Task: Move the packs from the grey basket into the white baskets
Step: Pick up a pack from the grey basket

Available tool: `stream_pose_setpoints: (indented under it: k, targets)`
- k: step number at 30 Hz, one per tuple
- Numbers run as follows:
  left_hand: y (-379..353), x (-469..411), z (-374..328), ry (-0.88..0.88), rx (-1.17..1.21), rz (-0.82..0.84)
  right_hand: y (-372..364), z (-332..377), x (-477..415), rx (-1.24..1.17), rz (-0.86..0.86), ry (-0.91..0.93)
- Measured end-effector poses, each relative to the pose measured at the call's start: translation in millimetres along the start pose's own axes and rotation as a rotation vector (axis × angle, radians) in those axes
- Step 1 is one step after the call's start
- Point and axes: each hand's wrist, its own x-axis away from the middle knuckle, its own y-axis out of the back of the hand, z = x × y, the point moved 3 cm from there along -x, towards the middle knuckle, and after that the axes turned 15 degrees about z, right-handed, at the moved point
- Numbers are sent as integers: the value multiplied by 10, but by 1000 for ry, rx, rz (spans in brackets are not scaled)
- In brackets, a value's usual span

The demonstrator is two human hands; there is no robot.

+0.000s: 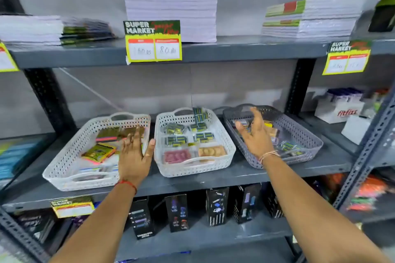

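Three baskets in a row on the mid shelf [213,179]: two white on the left, grey basket [307,134] on the right. Mid white basket [164,156] already holds a fair no. of packs, several green/black ones in rows, a pink pack [177,155] and a tan one [211,151] at the front, plus one green pack [200,114] propped up against the back rim. Left white basket [62,166] has a mixed lot too, incl. a yellow-green pack [98,152] w/ pink edge, some darker flat ones behind, whitish ones at the front. So a good part looks done, judging by how full both whites are. Grey one isn't empty though: a few packs visible in it, some green/black near the front right [287,146], others further back partly hidden by the hand and blurred, can't count them. Left hand [133,151] is flat, fingers spread, holding nothing, over the right edge of the left white basket w/ thumb toward the gap between the two whites. Right hand [255,134] is open as well, fingers splayed and empty, over the left part of the grey basket, looks set to reach for a pack there. Prob. somewhere past halfway; what's left is clearing those remaining grey-basket packs over to the whites. Both whites have room, mid one mostly toward the front left corner.
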Motion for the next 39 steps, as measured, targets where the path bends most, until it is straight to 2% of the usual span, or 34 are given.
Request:
stream_pose_setpoints:
  k: [6, 12, 19, 22, 24, 27, 29, 34, 39]
  targets:
    - [-409, -109, 140, 91, -23, 89, 0, -694, -321, 103, 286, -252]
    - [-575, -149, 232, 94, -286, 99, -67, -1096, -504, 488, 694, -388]
    - [-591, -83, 164, 108, -274, 71, -131, -1163, -608, 567, 555, -350]
    - [-544, -62, 168, 145, -300, 48, -78, -1169, -629, 455, 505, -412]
    - [-509, -31, 202, 184, -314, 36, 28, -1125, -670, 317, 402, -437]
    - [-475, 1, 256, 191, -333, 57, 154, -817, -753, 179, 200, -348]
    - [-476, -7, 258, 182, -324, 60, 97, -498, -817, 93, 208, -239]
    - [-489, -11, 278, 137, -339, 95, -615, 265, -831, -74, 580, 8]
    - [-489, -8, 298, 126, -310, 92, -1429, 520, -772, 75, 803, 100]
